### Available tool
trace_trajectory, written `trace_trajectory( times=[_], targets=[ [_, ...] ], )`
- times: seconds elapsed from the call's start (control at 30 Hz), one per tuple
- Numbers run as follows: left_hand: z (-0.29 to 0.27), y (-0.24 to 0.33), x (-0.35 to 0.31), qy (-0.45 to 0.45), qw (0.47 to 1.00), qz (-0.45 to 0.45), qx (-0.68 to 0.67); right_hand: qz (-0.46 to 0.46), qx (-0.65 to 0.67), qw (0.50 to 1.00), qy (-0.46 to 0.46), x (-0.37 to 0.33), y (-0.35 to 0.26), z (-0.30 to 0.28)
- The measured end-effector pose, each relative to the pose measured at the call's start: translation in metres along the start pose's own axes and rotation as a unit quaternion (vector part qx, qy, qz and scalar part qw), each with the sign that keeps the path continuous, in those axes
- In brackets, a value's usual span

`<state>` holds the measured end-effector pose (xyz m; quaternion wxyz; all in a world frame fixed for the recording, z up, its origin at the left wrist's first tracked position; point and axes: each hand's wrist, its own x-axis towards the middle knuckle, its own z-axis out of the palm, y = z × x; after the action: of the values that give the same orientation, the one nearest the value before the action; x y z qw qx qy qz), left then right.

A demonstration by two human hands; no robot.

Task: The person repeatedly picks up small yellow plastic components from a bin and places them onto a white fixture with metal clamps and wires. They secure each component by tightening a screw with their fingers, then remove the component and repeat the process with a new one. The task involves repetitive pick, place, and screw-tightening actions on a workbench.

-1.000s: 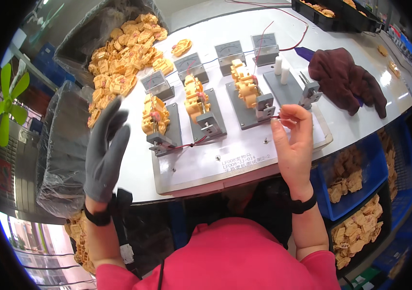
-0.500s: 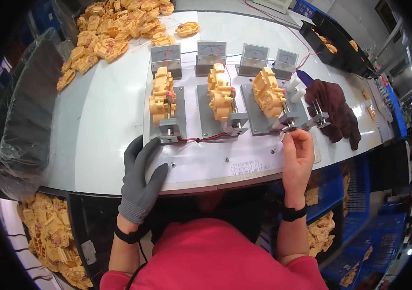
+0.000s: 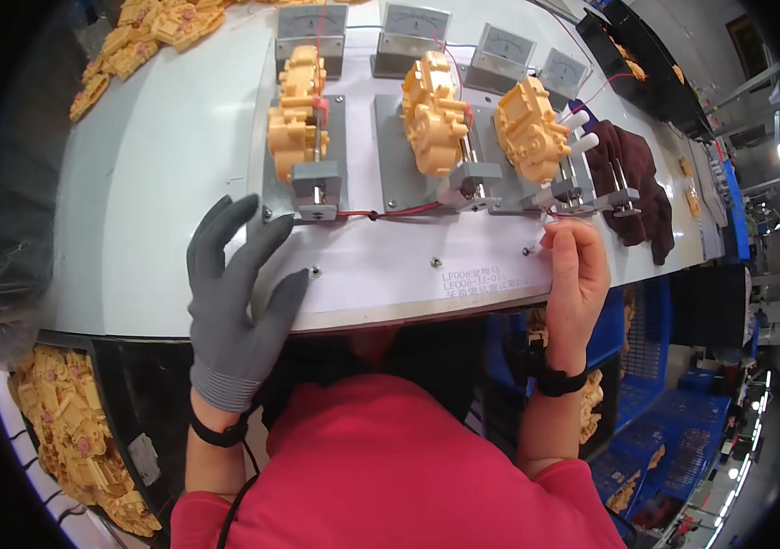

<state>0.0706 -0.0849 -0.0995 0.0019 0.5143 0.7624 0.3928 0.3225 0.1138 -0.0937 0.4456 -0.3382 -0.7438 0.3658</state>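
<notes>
My left hand (image 3: 236, 284), in a grey knitted glove, is open with its fingers spread at the table's front edge. Its thumb and forefinger flank a small toggle switch (image 3: 315, 272), and they hold nothing. My right hand (image 3: 577, 274) is bare. Thumb and fingertips pinch together just in front of the right test fixture (image 3: 511, 197); what they hold, if anything, is too small to make out. Three yellow plastic gear housings sit on grey fixtures: a left one (image 3: 299, 114), a middle one (image 3: 434, 114) and a right one (image 3: 532, 128).
Panel meters (image 3: 312, 32) stand behind the fixtures. A red and black wire (image 3: 390, 212) runs between them. Dark brown cloth (image 3: 628, 174) lies at the right. More yellow housings are heaped at far left (image 3: 170, 23) and in a bin (image 3: 74, 439) below. Blue crates (image 3: 646, 430) stand lower right.
The view has shifted, so the fixtures appear higher and larger. My left fingers have spread wider. The fingers of my right hand have curled in more, staying near the right fixture.
</notes>
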Motion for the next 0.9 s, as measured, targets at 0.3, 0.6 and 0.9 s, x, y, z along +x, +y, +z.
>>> trace_trajectory(
  times=[0.3,0.6,0.9],
  targets=[
    [0.008,0.005,0.011,-0.025,0.999,-0.005,-0.026,-0.016,-0.202,0.973,-0.111,0.006,-0.008,-0.036],
    [0.007,0.002,0.009,-0.044,0.997,-0.028,-0.062,0.007,-0.210,0.969,-0.128,-0.001,-0.004,-0.023],
    [0.014,-0.007,0.001,-0.053,0.987,-0.087,-0.123,-0.101,-0.237,0.957,-0.131,0.007,0.006,-0.026]
  ],
)
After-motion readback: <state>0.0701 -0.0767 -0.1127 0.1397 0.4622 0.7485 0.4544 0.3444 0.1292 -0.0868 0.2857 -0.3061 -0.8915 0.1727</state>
